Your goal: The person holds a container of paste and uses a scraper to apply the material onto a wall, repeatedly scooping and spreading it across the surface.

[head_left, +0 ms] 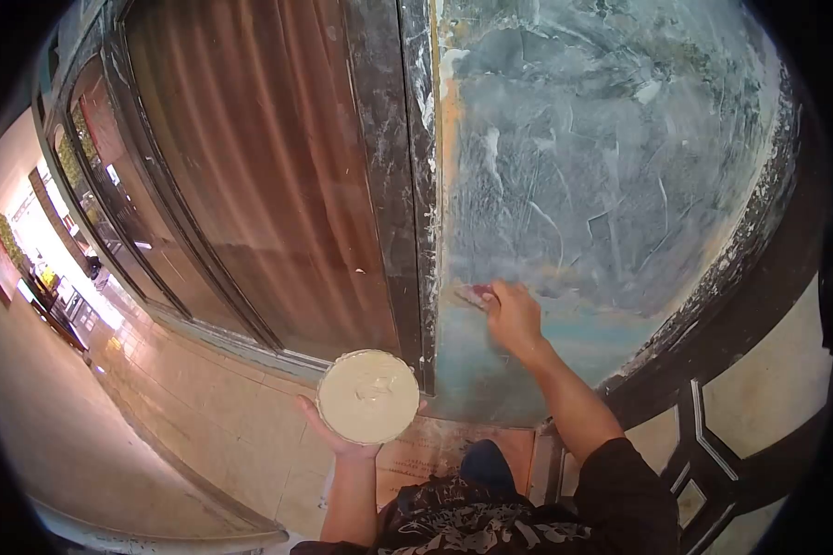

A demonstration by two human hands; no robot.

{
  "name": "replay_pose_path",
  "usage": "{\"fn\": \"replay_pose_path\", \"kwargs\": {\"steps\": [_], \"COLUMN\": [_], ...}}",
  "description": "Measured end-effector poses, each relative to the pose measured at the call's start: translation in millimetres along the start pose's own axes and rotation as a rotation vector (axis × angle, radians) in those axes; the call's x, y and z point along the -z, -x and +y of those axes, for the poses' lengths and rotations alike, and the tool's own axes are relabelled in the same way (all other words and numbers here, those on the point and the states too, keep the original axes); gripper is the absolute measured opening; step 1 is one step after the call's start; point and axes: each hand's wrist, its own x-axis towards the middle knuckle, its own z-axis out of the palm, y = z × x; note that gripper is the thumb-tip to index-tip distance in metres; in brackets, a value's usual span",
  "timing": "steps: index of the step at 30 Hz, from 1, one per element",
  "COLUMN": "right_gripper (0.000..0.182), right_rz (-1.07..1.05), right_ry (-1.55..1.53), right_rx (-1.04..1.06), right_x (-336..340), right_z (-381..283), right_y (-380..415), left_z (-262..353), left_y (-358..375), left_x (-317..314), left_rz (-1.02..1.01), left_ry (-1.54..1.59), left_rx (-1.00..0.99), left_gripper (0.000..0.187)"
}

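On my left hand (352, 442) rests a round container of pale cream paste (367, 398), its top facing up; the thumb shows at its left side and fingertips at its right. My right hand (514, 317) is closed on a small scraper (475, 295), whose blade lies at the wall. The wall panel (602, 185) is grey-blue with whitish smears and scratches above, and smoother turquoise lower down, beside my right wrist.
A dark wooden frame (386, 166) borders the panel, with a reddish-brown curtain (250, 166) behind glass to its left. Cardboard (435, 449) lies on the tiled floor (222, 398). Dark hexagonal trim (713, 430) stands at the lower right.
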Motion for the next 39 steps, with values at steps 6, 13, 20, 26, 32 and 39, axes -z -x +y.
{"fn": "replay_pose_path", "kwargs": {"steps": [6,13,20,26,32,39], "right_gripper": [0.007,0.007,0.009,0.008,0.008,0.008], "right_rz": [-0.113,0.071,-0.041,-0.012,0.077,-0.102], "right_ry": [0.102,0.046,0.033,0.124,0.037,0.083], "right_rx": [0.046,-0.001,0.025,0.010,-0.023,0.045], "right_x": [-34.4,-2.2,-23.5,-20.0,8.7,-28.2], "right_z": [15.1,-5.2,15.1,20.3,7.2,17.9], "right_y": [17.1,-20.2,21.6,3.9,-2.9,26.3], "left_z": [1.2,1.3,0.5,3.6,-1.7,-4.5], "left_y": [1.5,-0.2,0.7,-1.9,-3.4,-1.8], "left_x": [1.7,-0.1,5.6,4.8,-3.3,3.0], "left_rz": [-0.026,0.034,-0.015,-0.001,0.001,-0.041], "left_ry": [0.096,0.065,-0.007,-0.049,0.052,-0.031], "left_rx": [0.010,0.014,-0.002,-0.005,0.003,0.018], "left_gripper": [0.118,0.118,0.118,0.117,0.116,0.115]}}
